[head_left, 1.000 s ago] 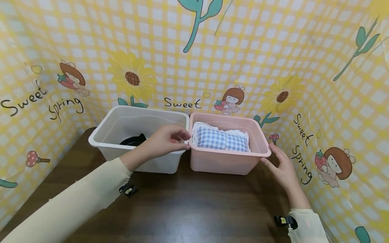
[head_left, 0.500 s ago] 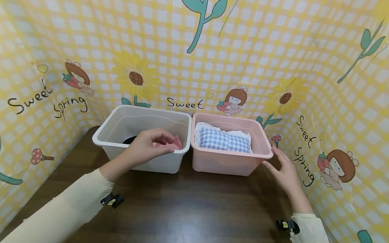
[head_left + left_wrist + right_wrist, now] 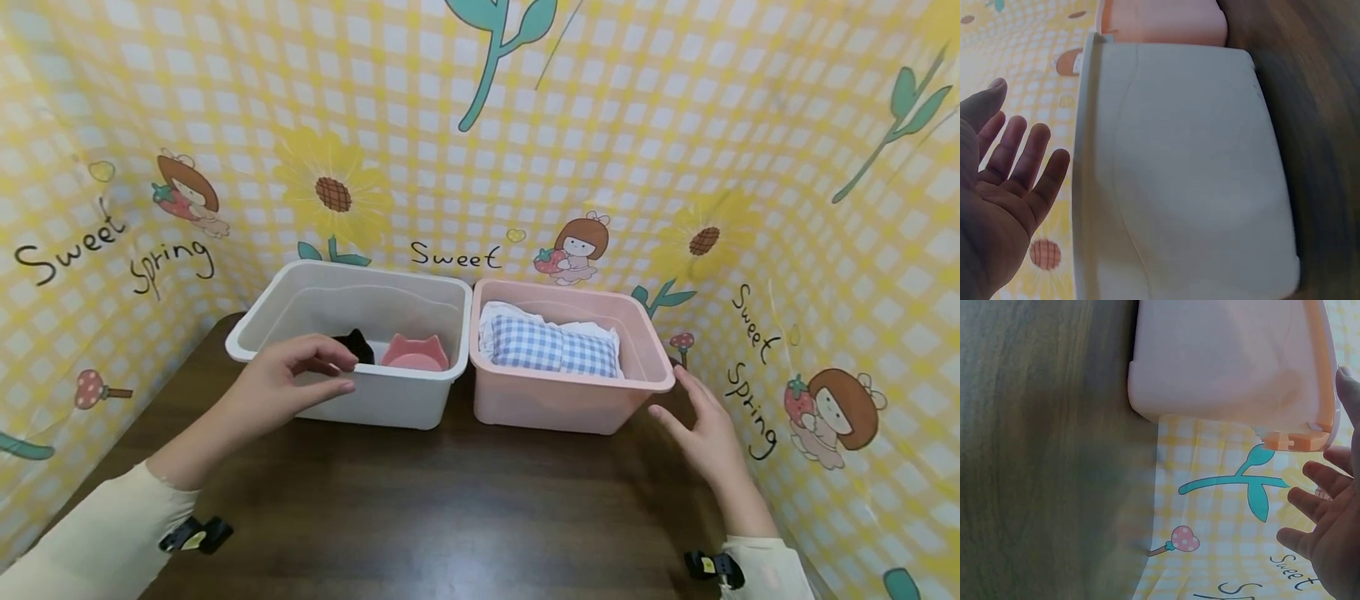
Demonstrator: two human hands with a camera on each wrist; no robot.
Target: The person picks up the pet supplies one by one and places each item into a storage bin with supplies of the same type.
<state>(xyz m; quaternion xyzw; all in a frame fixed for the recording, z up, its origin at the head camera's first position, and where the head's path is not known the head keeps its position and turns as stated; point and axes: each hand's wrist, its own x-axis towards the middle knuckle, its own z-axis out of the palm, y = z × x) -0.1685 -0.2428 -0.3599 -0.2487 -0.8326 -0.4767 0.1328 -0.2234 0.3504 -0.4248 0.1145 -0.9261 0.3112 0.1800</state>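
Note:
In the head view my left hand [image 3: 288,383] is at the front rim of a white plastic bin [image 3: 375,400], fingers loosely bent and nothing held. Inside that bin a pink cat-eared dish [image 3: 416,355] lies to the right of a black cat-eared one [image 3: 357,345], which the hand partly covers. My right hand [image 3: 705,425] is beside the right corner of a pink plastic bin [image 3: 547,404], fingers spread, fingertips close to its rim. A blue-and-white checked cushion [image 3: 553,343] with white frilled edging fills much of the pink bin.
Both bins stand side by side on a dark wooden table [image 3: 465,508], against a yellow checked cloth [image 3: 450,167] printed with flowers and cartoon figures. The cloth also rises on the left and right sides.
My left hand has moved left from between the bins, past the pink dish, uncovering it. The right hand stays by the pink bin's corner, barely shifted.

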